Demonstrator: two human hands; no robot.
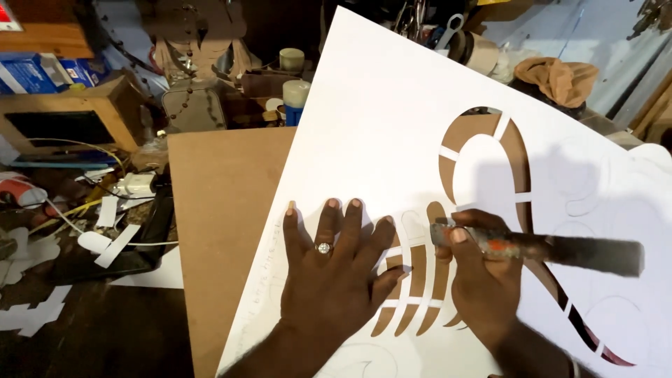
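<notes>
Nearest to the camera are the two forearms, which come up from the bottom edge. The left hand (334,269) lies flat with the fingers spread wide; it holds nothing and presses down on the white sheet (378,133). On one finger is a ring (323,248).

The right hand (483,280) is closed around a cutting tool (539,250), a dark handle with a red patch. The long axis of the tool runs almost level, from the right side toward the left. Its working end (439,231) points left and sits at the top of a row of cut-out slots (418,280) in the sheet. I cannot see the blade itself.

The slots lie between the two hands: just to the right of the left fingertips, and just left of and below the right thumb. They run nearly upright, a little tilted, so the tool lies across them. The right hand is the nearer one to the tool end; the left hand is just beside the slots and touches the paper at their edge.

A larger curved cut-out (514,150) is above the right hand. The sheet rests tilted on a brown board (224,210), which lies on a crowded table (105,329).
</notes>
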